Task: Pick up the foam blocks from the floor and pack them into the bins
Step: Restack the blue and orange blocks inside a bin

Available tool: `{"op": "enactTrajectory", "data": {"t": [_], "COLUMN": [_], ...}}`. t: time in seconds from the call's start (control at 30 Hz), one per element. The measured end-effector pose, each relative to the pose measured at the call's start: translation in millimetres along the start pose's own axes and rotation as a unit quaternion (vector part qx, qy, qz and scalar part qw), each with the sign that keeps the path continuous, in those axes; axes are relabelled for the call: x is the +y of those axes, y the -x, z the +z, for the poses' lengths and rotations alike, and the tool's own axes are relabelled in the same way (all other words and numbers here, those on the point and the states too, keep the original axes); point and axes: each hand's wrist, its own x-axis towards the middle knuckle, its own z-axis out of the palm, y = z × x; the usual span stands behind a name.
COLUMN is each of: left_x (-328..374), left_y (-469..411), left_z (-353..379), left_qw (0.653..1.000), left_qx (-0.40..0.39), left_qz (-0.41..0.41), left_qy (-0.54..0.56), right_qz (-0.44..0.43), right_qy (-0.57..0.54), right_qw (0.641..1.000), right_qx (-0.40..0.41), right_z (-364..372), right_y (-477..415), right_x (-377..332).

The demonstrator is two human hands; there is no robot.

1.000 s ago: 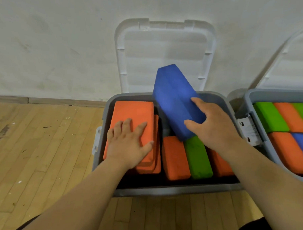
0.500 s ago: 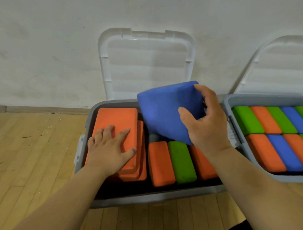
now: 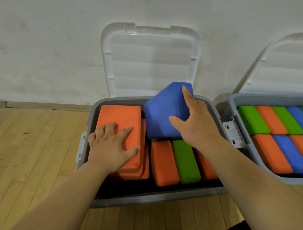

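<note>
A grey bin (image 3: 155, 199) stands open on the floor in front of me. My right hand (image 3: 197, 127) grips a blue foam block (image 3: 162, 114), tilted on end over the bin's back right part. My left hand (image 3: 110, 145) lies flat, fingers spread, on a stack of orange blocks (image 3: 121, 116) in the bin's left half. Below the blue block stand an orange block (image 3: 163, 162), a green block (image 3: 185, 160) and another orange one (image 3: 206, 166), partly hidden by my right forearm.
The bin's white lid (image 3: 150, 59) leans against the wall behind it. A second grey bin (image 3: 232, 101) at the right holds rows of green, orange and blue blocks; its lid (image 3: 283, 62) also leans back. Wooden floor (image 3: 36, 144) lies to the left.
My right hand has turned the blue block and lowered it toward the bin's back right. My left hand has stayed flat on the orange stack.
</note>
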Motion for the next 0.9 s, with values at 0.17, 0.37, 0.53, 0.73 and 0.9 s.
{"op": "enactTrajectory", "data": {"t": [0.17, 0.37, 0.53, 0.73, 0.9], "left_x": [-2, -8, -24, -48, -44], "left_y": [0, -1, -7, -7, -3], "left_z": [2, -3, -10, -17, -23], "left_qw": [1.000, 1.000, 0.996, 0.986, 0.986], "left_qx": [0.008, -0.021, -0.075, -0.102, -0.091], "left_qz": [0.003, 0.004, 0.023, 0.047, -0.019], "left_qy": [0.004, 0.013, 0.044, 0.122, 0.136], "right_qz": [-0.001, 0.042, 0.103, 0.107, 0.104], "right_qy": [0.101, 0.230, 0.217, 0.246, 0.210], "right_qw": [0.995, 0.972, 0.965, 0.958, 0.965], "right_qx": [0.000, -0.009, -0.108, -0.106, -0.120], "right_z": [23, 90, 147, 152, 144], "right_y": [-24, -50, -64, -72, -71], "right_x": [-14, 8, 34, 35, 40]}}
